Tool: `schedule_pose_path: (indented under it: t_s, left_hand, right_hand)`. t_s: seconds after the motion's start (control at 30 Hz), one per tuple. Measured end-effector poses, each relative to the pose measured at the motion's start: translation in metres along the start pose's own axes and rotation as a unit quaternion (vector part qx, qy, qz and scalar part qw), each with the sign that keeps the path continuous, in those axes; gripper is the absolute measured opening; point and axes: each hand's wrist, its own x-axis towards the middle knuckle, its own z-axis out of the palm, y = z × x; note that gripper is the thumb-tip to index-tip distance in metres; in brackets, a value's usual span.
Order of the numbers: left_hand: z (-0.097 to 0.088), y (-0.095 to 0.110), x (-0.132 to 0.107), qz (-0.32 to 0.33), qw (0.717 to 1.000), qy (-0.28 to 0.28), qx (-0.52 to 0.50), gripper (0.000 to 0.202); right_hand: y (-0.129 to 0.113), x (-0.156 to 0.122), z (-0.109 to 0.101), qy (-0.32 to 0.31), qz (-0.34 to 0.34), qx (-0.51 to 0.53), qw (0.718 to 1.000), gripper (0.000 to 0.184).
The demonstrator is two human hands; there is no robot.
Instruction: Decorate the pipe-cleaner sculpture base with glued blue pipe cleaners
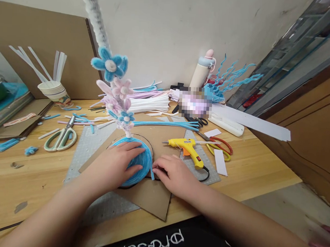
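Left hand [116,160], fingers spread, rests on a round blue fuzzy coil [145,161], probably light, soft, best held by its rim; right hand [176,174] bunched at its loose strip [153,175], pinch unclear.

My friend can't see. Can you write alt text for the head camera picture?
A person's left hand rests on a round blue coil while the right hand is at its loose end. Blue and pink fuzzy flowers on a stem stand at the coil's far edge. A yellow glue gun lies to the right and scissors to the left.
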Motion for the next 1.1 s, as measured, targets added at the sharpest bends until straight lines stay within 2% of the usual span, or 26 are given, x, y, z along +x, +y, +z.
schedule_pose_path:
  t_s: [0.07, 0.13, 0.2, 0.27, 0.33, 0.53, 0.63, 0.9, 1.1]
  left_hand:
    - [-0.008, -0.005, -0.006, -0.020, 0.999, 0.005, -0.037, 0.033]
    - [-0.014, -0.012, -0.009, -0.085, 0.994, 0.040, -0.065, 0.031]
    - [-0.013, -0.019, -0.007, -0.169, 0.979, 0.089, -0.066, 0.031]
    - [-0.006, -0.027, 0.000, -0.212, 0.968, 0.121, -0.059, 0.032]
    - [0.003, -0.033, 0.009, -0.211, 0.965, 0.141, -0.067, 0.040]
    - [0.017, -0.041, 0.028, -0.190, 0.968, 0.151, -0.058, 0.032]
    - [0.017, -0.041, 0.028, -0.189, 0.968, 0.154, -0.066, 0.034]
    - [0.011, -0.041, 0.032, -0.218, 0.965, 0.117, -0.085, 0.035]
    - [0.001, -0.036, 0.029, -0.226, 0.962, 0.096, -0.123, 0.035]
  right_hand:
    - [0.001, 0.002, -0.001, 0.002, 0.012, -0.001, 1.000, 0.005]
    - [0.001, 0.004, -0.001, 0.006, 0.029, 0.001, 1.000, 0.005]
    - [0.002, 0.005, 0.000, 0.015, 0.041, 0.004, 0.999, 0.007]
    - [0.003, 0.006, 0.002, 0.023, 0.042, 0.009, 0.999, 0.011]
    - [0.004, 0.005, 0.003, 0.030, 0.033, 0.008, 0.999, 0.013]
    - [0.006, -0.001, 0.006, 0.044, 0.020, -0.030, 0.998, 0.020]
    - [0.006, -0.004, 0.009, 0.047, 0.011, -0.029, 0.998, 0.025]
    - [0.005, -0.009, 0.011, 0.041, -0.013, -0.011, 0.999, 0.033]
    - [0.003, -0.018, 0.003, 0.088, -0.018, 0.032, 0.995, 0.025]
